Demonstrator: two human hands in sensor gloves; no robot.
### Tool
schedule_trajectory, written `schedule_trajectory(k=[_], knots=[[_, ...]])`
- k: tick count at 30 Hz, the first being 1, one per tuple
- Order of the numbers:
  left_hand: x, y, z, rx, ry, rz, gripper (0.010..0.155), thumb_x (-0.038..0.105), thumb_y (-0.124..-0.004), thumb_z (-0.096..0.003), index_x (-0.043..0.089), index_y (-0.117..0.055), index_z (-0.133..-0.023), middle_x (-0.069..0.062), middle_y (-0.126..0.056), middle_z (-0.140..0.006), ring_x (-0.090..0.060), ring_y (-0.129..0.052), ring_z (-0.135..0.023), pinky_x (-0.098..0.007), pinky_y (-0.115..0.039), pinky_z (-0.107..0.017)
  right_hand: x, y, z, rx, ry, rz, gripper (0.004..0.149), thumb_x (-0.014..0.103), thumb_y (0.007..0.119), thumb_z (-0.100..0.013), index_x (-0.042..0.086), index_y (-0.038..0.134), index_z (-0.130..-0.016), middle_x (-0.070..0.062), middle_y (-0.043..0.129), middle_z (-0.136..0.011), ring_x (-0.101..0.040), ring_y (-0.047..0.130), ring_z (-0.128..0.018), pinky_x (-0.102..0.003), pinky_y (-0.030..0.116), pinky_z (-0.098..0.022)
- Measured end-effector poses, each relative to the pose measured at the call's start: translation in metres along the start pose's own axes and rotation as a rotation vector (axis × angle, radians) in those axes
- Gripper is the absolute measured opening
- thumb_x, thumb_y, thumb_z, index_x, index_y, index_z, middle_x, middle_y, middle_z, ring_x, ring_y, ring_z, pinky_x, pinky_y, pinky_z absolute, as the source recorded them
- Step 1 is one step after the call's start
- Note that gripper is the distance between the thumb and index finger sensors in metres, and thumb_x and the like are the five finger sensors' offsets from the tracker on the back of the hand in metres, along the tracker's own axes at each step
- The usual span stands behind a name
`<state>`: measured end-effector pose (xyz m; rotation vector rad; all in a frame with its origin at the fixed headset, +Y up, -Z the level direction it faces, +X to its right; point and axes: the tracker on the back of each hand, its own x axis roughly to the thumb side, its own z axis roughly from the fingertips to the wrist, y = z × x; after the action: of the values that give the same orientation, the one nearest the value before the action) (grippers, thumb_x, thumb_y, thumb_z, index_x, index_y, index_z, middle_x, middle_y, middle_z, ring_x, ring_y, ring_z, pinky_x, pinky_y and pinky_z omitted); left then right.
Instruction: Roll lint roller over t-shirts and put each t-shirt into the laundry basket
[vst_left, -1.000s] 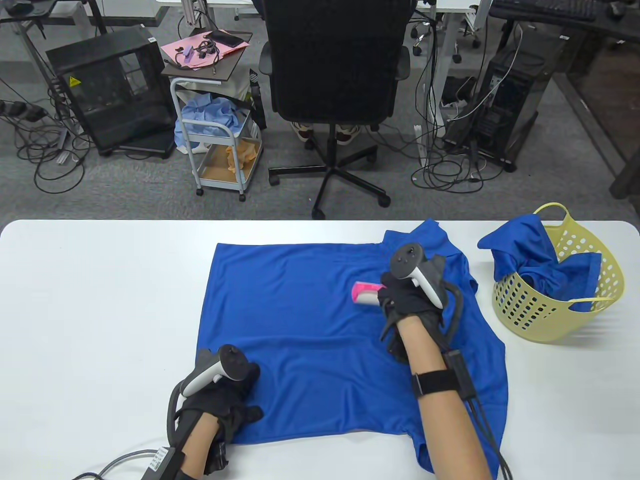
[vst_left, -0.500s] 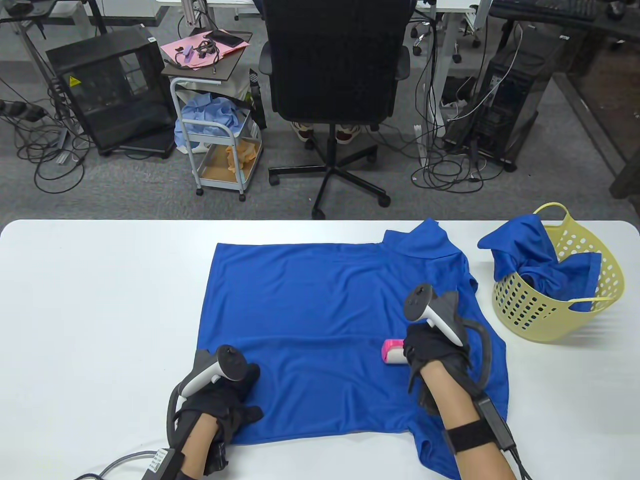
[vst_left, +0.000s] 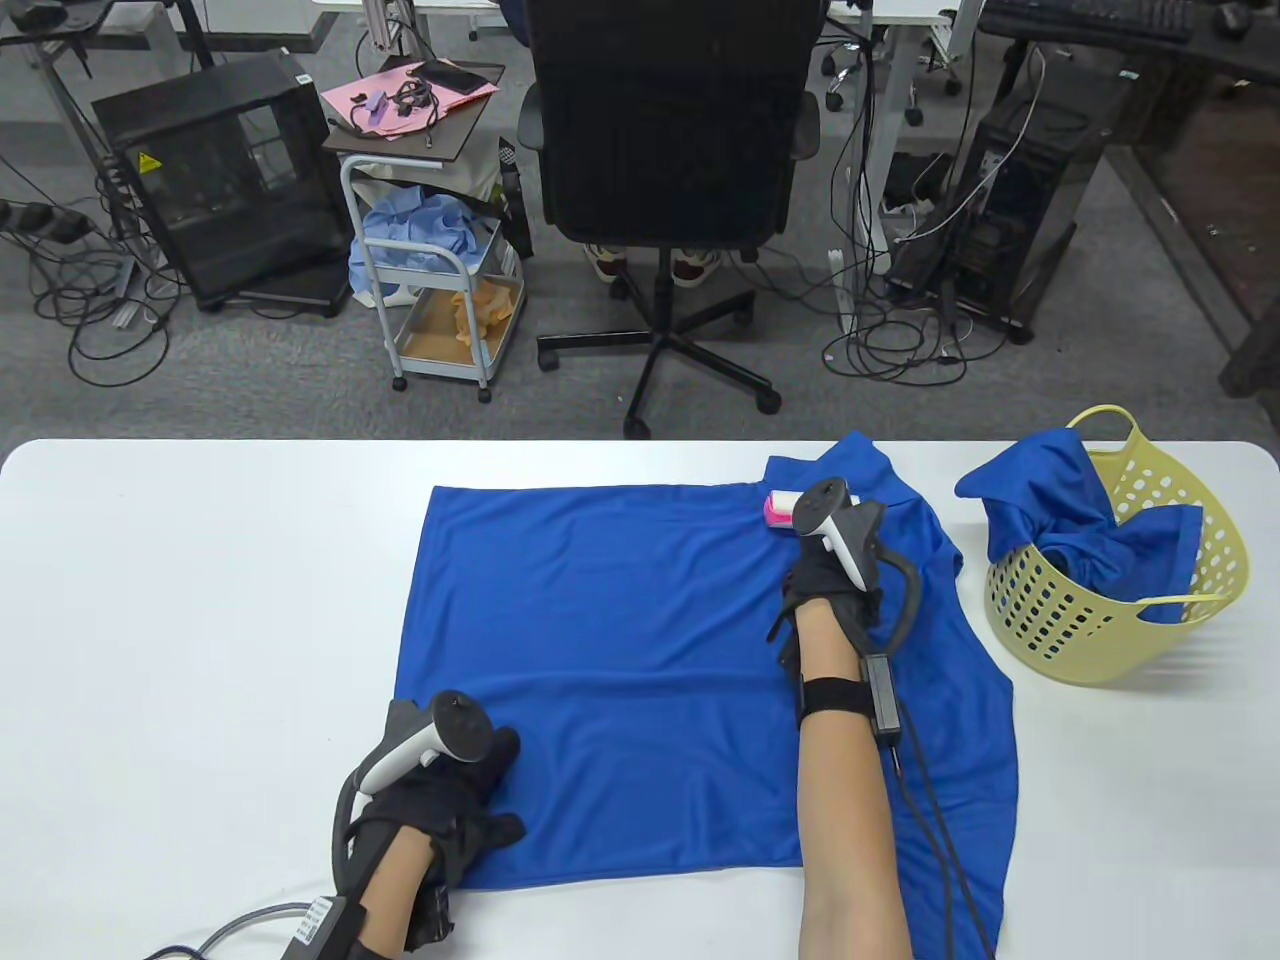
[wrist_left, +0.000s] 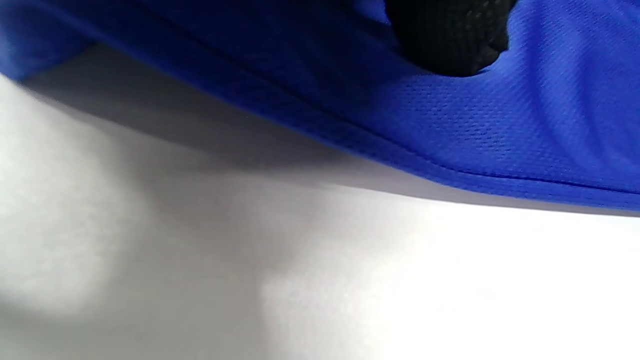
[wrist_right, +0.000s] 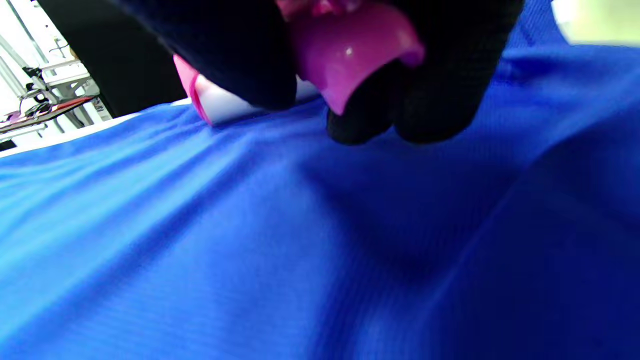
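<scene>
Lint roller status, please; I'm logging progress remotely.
Right hand grips pink lint roller at far edge of spread blue t-shirt. Left hand pins near corner. Yellow laundry basket holds another shirt. Nothing blocking.

A black gloved fingertip (wrist_left: 450, 37) presses on the blue t-shirt (wrist_left: 525, 135), whose hem lies on the white table (wrist_left: 350, 290).

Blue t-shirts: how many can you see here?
2. One blue t-shirt lies spread flat on the table, under both hands. Another blue t-shirt is bunched in the yellow laundry basket at the right. More could be hidden beneath it.
</scene>
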<state>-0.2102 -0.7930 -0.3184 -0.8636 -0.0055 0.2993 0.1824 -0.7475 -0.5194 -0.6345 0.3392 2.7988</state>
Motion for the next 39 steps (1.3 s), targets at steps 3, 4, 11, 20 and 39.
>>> schedule_trajectory(k=[3,4,11,20,39], knots=[[0.0,0.0,0.0,-0.003,0.002,0.0,0.085,0.053,-0.071,-0.0521,0.048,-0.004,-0.104,-0.002,0.019,-0.106,-0.041,0.02,-0.095,-0.078,-0.01,-0.061,-0.009,-0.01,0.01,-0.061,-0.041,-0.012,0.064,0.031,0.075,-0.053,0.041,0.035,-0.103,-0.005,0.06,-0.112,-0.024,0.09,-0.075,-0.037,0.086,-0.049],[0.0,0.0,0.0,0.0,0.002,0.001,0.085,0.053,-0.071,-0.0521,0.048,-0.004,-0.104,-0.002,0.018,-0.106,-0.041,0.02,-0.096,-0.078,-0.01,-0.061,-0.013,-0.018,0.018,-0.104,-0.061,-0.029,0.062,0.032,0.075,-0.053,0.04,0.04,-0.103,-0.006,0.066,-0.109,-0.023,0.092,-0.071,-0.035,0.086,-0.046],[-0.001,0.0,0.0,0.001,0.002,0.008,0.085,0.053,-0.071,-0.0521,0.048,-0.004,-0.104,-0.001,0.018,-0.106,-0.041,0.021,-0.096,-0.078,-0.009,-0.062,-0.048,-0.081,0.106,0.024,-0.023,0.156,0.044,0.041,0.078,-0.054,0.032,0.072,-0.096,-0.01,0.095,-0.087,-0.016,0.101,-0.044,-0.024,0.089,-0.025],[-0.001,0.0,0.0,0.004,0.001,0.01,0.085,0.053,-0.071,-0.0521,0.048,-0.004,-0.104,-0.001,0.018,-0.106,-0.041,0.021,-0.096,-0.078,-0.009,-0.062,-0.101,-0.058,0.165,0.158,0.011,0.294,0.042,0.04,0.075,-0.055,0.029,0.073,-0.096,-0.011,0.095,-0.085,-0.016,0.1,-0.042,-0.023,0.088,-0.024],[-0.002,-0.001,0.0,-0.003,-0.007,0.022,0.085,0.052,-0.071,-0.0525,0.048,-0.004,-0.104,0.0,0.019,-0.105,-0.039,0.022,-0.095,-0.077,-0.007,-0.061,-0.061,-0.023,-0.009,-0.063,0.153,0.025,0.063,0.028,0.069,-0.055,0.03,0.031,-0.106,-0.014,0.059,-0.11,-0.028,0.089,-0.073,-0.04,0.085,-0.048]])
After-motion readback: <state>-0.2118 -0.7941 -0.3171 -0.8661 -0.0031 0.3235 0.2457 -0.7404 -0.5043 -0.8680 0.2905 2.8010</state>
